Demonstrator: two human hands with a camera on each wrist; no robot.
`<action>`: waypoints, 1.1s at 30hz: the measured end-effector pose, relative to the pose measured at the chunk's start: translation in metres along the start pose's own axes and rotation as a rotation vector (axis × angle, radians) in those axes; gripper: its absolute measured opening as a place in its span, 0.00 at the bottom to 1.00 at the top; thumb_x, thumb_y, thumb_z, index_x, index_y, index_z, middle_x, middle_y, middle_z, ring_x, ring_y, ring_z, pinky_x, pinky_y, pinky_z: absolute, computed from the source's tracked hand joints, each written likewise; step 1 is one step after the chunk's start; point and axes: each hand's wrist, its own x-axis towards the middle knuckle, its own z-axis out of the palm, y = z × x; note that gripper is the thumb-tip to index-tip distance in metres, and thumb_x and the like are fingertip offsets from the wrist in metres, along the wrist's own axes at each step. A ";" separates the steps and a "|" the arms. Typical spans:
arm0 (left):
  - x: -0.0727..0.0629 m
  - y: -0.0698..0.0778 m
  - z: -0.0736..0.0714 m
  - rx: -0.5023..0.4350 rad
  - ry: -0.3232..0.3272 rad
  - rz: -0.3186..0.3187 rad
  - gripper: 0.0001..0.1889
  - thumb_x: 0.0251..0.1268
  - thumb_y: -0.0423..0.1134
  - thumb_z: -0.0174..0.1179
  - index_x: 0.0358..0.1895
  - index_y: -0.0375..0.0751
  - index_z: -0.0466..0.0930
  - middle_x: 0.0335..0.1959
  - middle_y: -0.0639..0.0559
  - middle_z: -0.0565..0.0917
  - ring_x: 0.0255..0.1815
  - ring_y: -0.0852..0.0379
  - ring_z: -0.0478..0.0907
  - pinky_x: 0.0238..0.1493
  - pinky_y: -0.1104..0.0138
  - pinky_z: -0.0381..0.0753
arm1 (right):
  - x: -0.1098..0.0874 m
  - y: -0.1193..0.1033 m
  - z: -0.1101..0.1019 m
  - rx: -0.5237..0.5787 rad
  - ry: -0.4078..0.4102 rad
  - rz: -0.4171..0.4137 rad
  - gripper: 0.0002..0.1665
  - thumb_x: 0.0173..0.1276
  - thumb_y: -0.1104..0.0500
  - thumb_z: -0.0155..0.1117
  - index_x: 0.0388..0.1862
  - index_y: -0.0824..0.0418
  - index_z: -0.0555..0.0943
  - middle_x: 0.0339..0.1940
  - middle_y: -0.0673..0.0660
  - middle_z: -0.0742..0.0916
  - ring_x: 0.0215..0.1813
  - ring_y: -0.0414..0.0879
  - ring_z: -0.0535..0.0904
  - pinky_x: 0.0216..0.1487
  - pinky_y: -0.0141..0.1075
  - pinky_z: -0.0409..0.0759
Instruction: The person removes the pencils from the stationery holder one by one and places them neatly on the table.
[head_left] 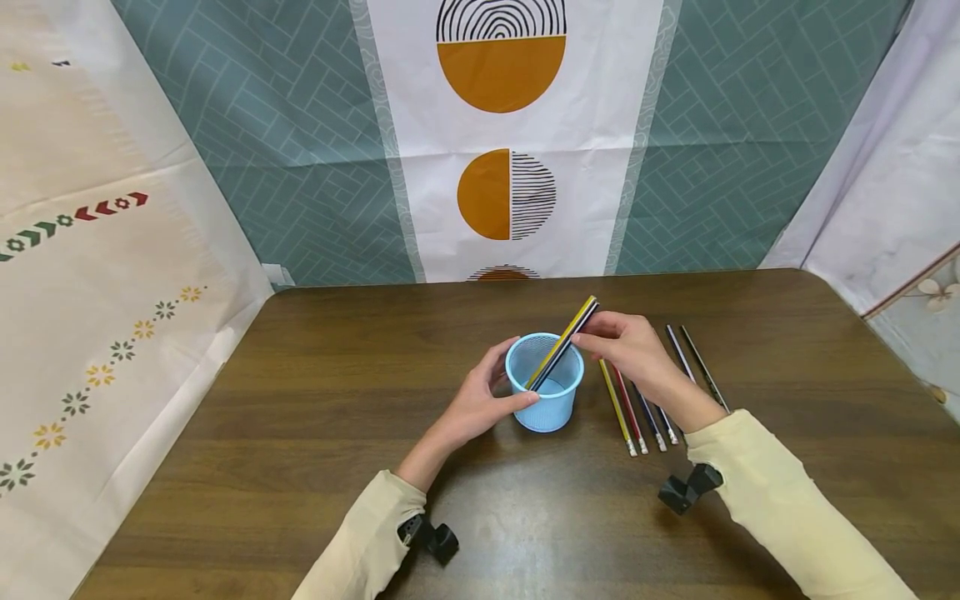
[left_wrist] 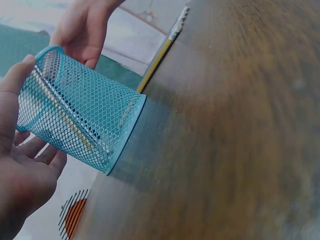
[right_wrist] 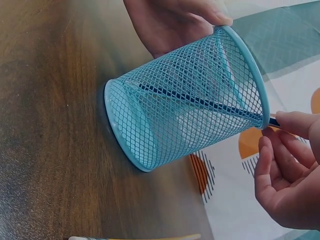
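A light blue mesh pencil cup (head_left: 545, 412) stands upright on the table. My left hand (head_left: 487, 393) holds it from the left, thumb on the near side at the rim and fingers round the far side. Yellow and dark pencils (head_left: 564, 343) lean inside the cup, their upper ends beyond the rim at the right. My right hand (head_left: 628, 346) pinches them near the rim between thumb and fingers. Through the mesh in the right wrist view, a dark pencil (right_wrist: 200, 101) slants down toward the base. In the left wrist view the cup wall (left_wrist: 95, 100) shows pencils behind it.
Right of the cup lie several pencils, among them a yellow pencil (head_left: 617, 408), a red pencil (head_left: 630, 408) and a dark blue pencil (head_left: 649, 418). My right forearm partly covers others, such as a dark pencil (head_left: 703, 367). Patterned cloth (head_left: 322, 167) hangs behind the wooden table (head_left: 300, 400).
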 end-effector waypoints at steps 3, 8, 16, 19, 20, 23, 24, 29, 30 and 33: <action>0.000 0.001 0.001 -0.010 0.003 0.002 0.40 0.57 0.27 0.67 0.72 0.36 0.56 0.66 0.39 0.70 0.68 0.47 0.65 0.66 0.53 0.64 | 0.001 0.000 0.001 0.002 0.021 0.003 0.14 0.65 0.63 0.66 0.44 0.74 0.81 0.36 0.55 0.86 0.37 0.52 0.80 0.36 0.33 0.79; 0.000 0.000 0.001 -0.010 0.012 0.005 0.40 0.57 0.27 0.67 0.72 0.35 0.57 0.66 0.39 0.70 0.67 0.48 0.66 0.65 0.55 0.66 | 0.001 -0.001 0.001 -0.007 0.032 0.023 0.14 0.65 0.62 0.66 0.44 0.73 0.81 0.36 0.55 0.86 0.39 0.53 0.80 0.36 0.33 0.80; 0.000 -0.001 0.001 0.003 0.012 0.006 0.39 0.57 0.29 0.68 0.72 0.38 0.59 0.65 0.41 0.72 0.66 0.50 0.67 0.65 0.55 0.67 | -0.001 -0.003 -0.002 0.041 0.066 0.018 0.16 0.65 0.62 0.67 0.44 0.74 0.80 0.35 0.54 0.86 0.35 0.42 0.81 0.38 0.36 0.82; 0.000 -0.001 0.001 0.001 0.012 0.007 0.39 0.57 0.29 0.68 0.72 0.38 0.59 0.65 0.41 0.72 0.66 0.50 0.68 0.65 0.55 0.67 | -0.002 -0.003 -0.004 0.069 0.065 -0.009 0.16 0.65 0.62 0.67 0.43 0.75 0.79 0.33 0.53 0.86 0.34 0.40 0.81 0.37 0.34 0.81; 0.000 -0.001 0.001 -0.002 0.012 0.008 0.39 0.57 0.29 0.68 0.71 0.37 0.59 0.65 0.41 0.72 0.66 0.49 0.68 0.65 0.55 0.67 | -0.003 -0.004 -0.005 0.082 0.064 -0.020 0.15 0.65 0.62 0.67 0.42 0.74 0.79 0.33 0.54 0.86 0.34 0.40 0.81 0.36 0.34 0.81; 0.000 -0.001 0.000 -0.010 0.012 0.015 0.38 0.58 0.29 0.67 0.71 0.36 0.59 0.65 0.39 0.72 0.66 0.48 0.68 0.65 0.54 0.66 | -0.004 -0.006 -0.007 0.097 0.068 -0.046 0.14 0.66 0.61 0.67 0.42 0.73 0.79 0.33 0.55 0.86 0.32 0.41 0.80 0.34 0.32 0.81; 0.000 -0.001 0.000 -0.012 0.013 0.018 0.38 0.58 0.29 0.67 0.71 0.36 0.59 0.64 0.39 0.72 0.66 0.47 0.68 0.65 0.53 0.66 | -0.004 -0.007 -0.008 0.104 0.069 -0.053 0.14 0.66 0.61 0.67 0.42 0.73 0.79 0.33 0.55 0.85 0.32 0.41 0.80 0.34 0.32 0.81; 0.000 -0.001 0.001 -0.007 0.021 0.013 0.39 0.56 0.29 0.68 0.71 0.37 0.60 0.64 0.41 0.72 0.65 0.50 0.68 0.64 0.56 0.67 | -0.005 -0.011 -0.012 0.113 0.077 -0.099 0.14 0.67 0.62 0.65 0.43 0.74 0.78 0.31 0.52 0.85 0.32 0.44 0.80 0.36 0.33 0.82; 0.000 -0.001 0.001 -0.005 0.022 0.012 0.39 0.56 0.29 0.68 0.71 0.38 0.60 0.64 0.41 0.73 0.65 0.50 0.68 0.64 0.57 0.68 | -0.006 -0.011 -0.013 0.106 0.079 -0.111 0.14 0.68 0.62 0.65 0.43 0.74 0.78 0.31 0.52 0.85 0.32 0.45 0.81 0.36 0.34 0.82; 0.001 -0.002 0.001 0.000 0.023 0.011 0.39 0.56 0.29 0.68 0.71 0.38 0.60 0.64 0.42 0.73 0.65 0.51 0.68 0.64 0.57 0.68 | -0.008 -0.015 -0.015 0.068 0.087 -0.151 0.14 0.69 0.61 0.64 0.44 0.74 0.79 0.31 0.54 0.85 0.33 0.48 0.81 0.38 0.35 0.83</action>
